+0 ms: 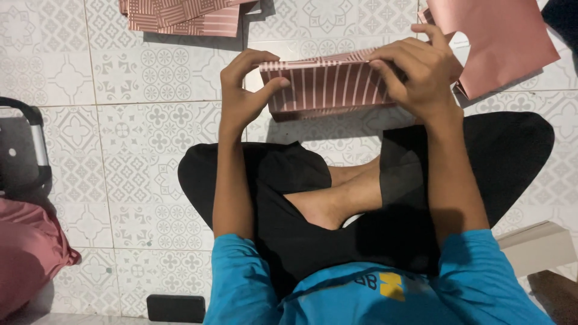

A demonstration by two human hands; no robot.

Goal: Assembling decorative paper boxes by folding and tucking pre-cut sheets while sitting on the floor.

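At twelve o'clock above crossed legs, a pink striped paper bag (328, 84) is gripped at both ends. Its left edge is pinched by the left hand (241, 96), thumb laid across the stripes and fingers curled over the top fold. Its right end is clasped by the right hand (421, 72), fingers bent over the upper rim. The bag is held flat, just above a patterned tiled floor (120, 150). More striped sheets (183, 17) are stacked at eleven o'clock, and a plain pink sheet (503, 42) lies at one o'clock. A dark phone (176, 308) rests at seven o'clock, and pink cloth (27, 259) is bunched at eight o'clock.
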